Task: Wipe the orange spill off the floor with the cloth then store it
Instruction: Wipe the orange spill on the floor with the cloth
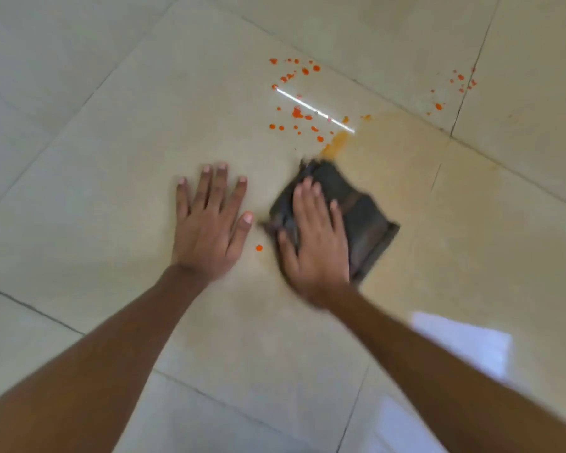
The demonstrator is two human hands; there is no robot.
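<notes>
A dark grey folded cloth (363,217) lies flat on the beige tiled floor. My right hand (317,243) presses on its left half with straight fingers and looks blurred. Flat on the bare tile to the cloth's left rests my left hand (209,223), fingers spread. Orange spill drops (298,112) are scattered beyond the cloth, with a smeared orange streak (335,143) right at its far corner. A faint orange film (406,165) tints the tile to the right. One single orange drop (259,247) sits between my two hands.
More small orange drops (461,81) dot the floor at the far right near a tile joint. A bright line of reflected light (314,109) crosses the spill. Pale window glare (464,344) lies on the tile at the lower right.
</notes>
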